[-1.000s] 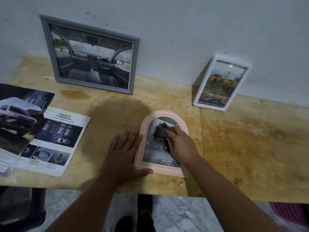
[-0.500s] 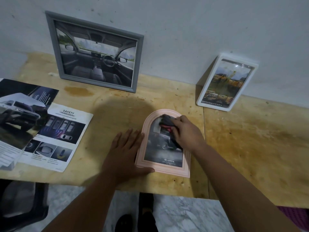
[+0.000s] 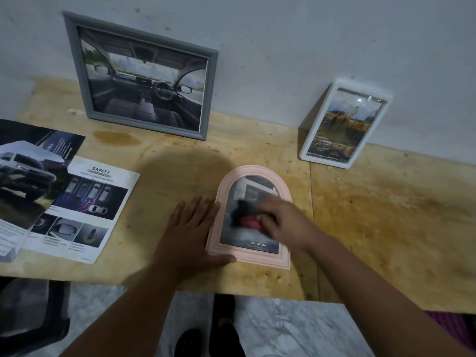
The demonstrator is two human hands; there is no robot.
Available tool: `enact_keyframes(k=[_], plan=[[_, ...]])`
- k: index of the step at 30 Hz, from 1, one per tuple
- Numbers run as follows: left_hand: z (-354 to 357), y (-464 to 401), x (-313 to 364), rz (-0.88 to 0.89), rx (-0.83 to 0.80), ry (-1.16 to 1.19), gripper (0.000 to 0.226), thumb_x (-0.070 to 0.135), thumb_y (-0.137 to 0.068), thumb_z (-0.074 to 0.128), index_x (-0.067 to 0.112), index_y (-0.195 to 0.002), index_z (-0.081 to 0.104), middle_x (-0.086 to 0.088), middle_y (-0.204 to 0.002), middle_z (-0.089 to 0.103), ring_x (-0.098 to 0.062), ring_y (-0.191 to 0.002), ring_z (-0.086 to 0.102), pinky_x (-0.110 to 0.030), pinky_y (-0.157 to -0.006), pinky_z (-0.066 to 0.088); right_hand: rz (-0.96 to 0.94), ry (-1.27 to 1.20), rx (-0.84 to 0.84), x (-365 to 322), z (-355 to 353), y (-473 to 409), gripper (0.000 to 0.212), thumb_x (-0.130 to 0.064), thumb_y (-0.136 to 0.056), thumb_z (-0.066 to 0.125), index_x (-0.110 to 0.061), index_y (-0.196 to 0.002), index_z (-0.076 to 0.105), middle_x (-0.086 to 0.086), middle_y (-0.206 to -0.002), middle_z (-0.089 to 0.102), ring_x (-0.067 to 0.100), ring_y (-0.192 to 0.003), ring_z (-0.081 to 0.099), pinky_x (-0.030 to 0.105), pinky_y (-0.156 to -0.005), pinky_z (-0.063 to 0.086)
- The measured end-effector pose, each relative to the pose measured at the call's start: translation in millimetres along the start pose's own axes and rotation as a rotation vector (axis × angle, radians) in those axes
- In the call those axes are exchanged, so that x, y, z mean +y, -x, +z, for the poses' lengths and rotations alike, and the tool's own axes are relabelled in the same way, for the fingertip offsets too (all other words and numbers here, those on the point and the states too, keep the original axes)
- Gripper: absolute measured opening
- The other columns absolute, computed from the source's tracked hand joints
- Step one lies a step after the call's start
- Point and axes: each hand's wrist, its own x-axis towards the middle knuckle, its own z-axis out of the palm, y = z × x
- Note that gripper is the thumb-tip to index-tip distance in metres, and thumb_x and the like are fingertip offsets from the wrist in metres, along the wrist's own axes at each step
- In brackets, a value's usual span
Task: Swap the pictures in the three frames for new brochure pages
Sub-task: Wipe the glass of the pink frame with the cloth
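Frames counted: three are seen on the table.
Pink arched frame: laid flat near the front edge, centre; a car page marked "TOYOTA" is held in it.
Grey frame: leaned on the wall at the far left; a car-interior picture with a steering wheel is held in it.
White frame: leaned on the wall at the far right; a picture of yellow vehicles is held in it, its caption too small to be read.
Brochure pages: two loose sheets are laid at the left, overlapping; "SAFETY" is printed on the right one, a dark car is shown on the left one.
Left hand: laid flat on the table, fingers straight, thumb set against the pink frame's near-left corner.
Right hand: blurred, over the pink frame's glass; its fingers are curled round a dark cloth pressed on the picture.
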Motion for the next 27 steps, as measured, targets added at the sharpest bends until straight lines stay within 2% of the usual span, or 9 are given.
enact_keyframes(k=[2,4,7,10,15,17,20,23,27], plan=[[0,0,1,0.000,0.003,-0.006,0.126,0.103,-0.070,0.034,0.019,-0.164,0.024,-0.004,-0.171,0.022,-0.025,-0.160,0.010,-0.057,-0.126,0.015,0.103,0.088,0.201,12,-9,-26,0.040,-0.021,-0.096,0.052,-0.028,-0.135,0.063,0.001,-0.114,0.058,0.026,-0.099,0.062,0.038,-0.081,0.053],[0,0,1,0.003,0.001,-0.018,0.126,0.103,-0.071,0.033,0.019,-0.164,0.025,-0.004,-0.171,0.022,-0.025,-0.160,0.011,-0.057,-0.126,0.016,0.196,0.230,0.236,11,-1,-41,0.038,-0.024,-0.098,0.052,-0.026,-0.135,0.062,0.006,-0.117,0.057,0.033,-0.095,0.063,0.041,-0.075,0.054],[-1,1,2,-0.002,-0.009,-0.024,0.126,0.103,-0.071,0.034,0.018,-0.163,0.026,-0.004,-0.171,0.023,-0.026,-0.160,0.013,-0.058,-0.125,0.017,0.111,0.225,0.160,-3,26,-33,0.038,-0.021,-0.096,0.054,-0.023,-0.133,0.064,0.012,-0.120,0.058,0.039,-0.093,0.064,0.045,-0.071,0.056],[-1,0,1,-0.002,-0.023,-0.025,0.125,0.103,-0.071,0.032,0.019,-0.164,0.024,-0.003,-0.172,0.019,-0.025,-0.160,0.010,-0.057,-0.126,0.015,-0.055,0.175,0.039,-12,42,-3,0.039,-0.018,-0.094,0.053,-0.020,-0.131,0.065,0.006,-0.110,0.058,0.031,-0.084,0.063,0.042,-0.067,0.055],[-1,0,1,-0.003,-0.010,-0.006,0.126,0.102,-0.069,0.038,0.019,-0.163,0.026,-0.004,-0.171,0.024,-0.026,-0.159,0.015,-0.057,-0.126,0.017,-0.087,-0.021,-0.205,-26,28,19,0.037,-0.012,-0.096,0.054,-0.022,-0.128,0.070,-0.004,-0.110,0.060,0.016,-0.095,0.061,0.031,-0.083,0.052],[-1,1,1,0.005,0.005,0.004,0.126,0.102,-0.069,0.038,0.018,-0.163,0.028,-0.005,-0.170,0.025,-0.027,-0.159,0.017,-0.058,-0.125,0.019,-0.020,-0.111,-0.110,-15,6,8,0.039,-0.008,-0.096,0.058,-0.026,-0.128,0.070,-0.005,-0.111,0.062,0.011,-0.101,0.060,0.021,-0.088,0.047],[-1,0,1,0.007,0.003,-0.009,0.126,0.103,-0.070,0.036,0.018,-0.163,0.027,-0.006,-0.170,0.025,-0.028,-0.159,0.017,-0.059,-0.125,0.018,0.151,-0.023,0.189,14,-17,-22,0.036,-0.010,-0.097,0.058,-0.023,-0.129,0.069,-0.002,-0.106,0.059,0.021,-0.099,0.060,0.027,-0.080,0.044],[0,0,1,0.014,-0.002,-0.019,0.125,0.103,-0.071,0.035,0.017,-0.163,0.028,-0.006,-0.170,0.025,-0.028,-0.159,0.017,-0.059,-0.125,0.017,0.220,0.115,0.198,17,-3,-50,0.036,-0.019,-0.098,0.055,-0.025,-0.131,0.068,0.007,-0.112,0.060,0.031,-0.099,0.062,0.037,-0.080,0.051],[1,-1,1,0.016,0.010,-0.021,0.125,0.102,-0.071,0.035,0.017,-0.162,0.028,-0.006,-0.170,0.026,-0.029,-0.159,0.017,-0.059,-0.125,0.017,0.127,0.179,0.154,2,27,-49,0.040,-0.022,-0.097,0.051,-0.026,-0.135,0.063,0.008,-0.127,0.056,0.037,-0.104,0.062,0.046,-0.079,0.056]])
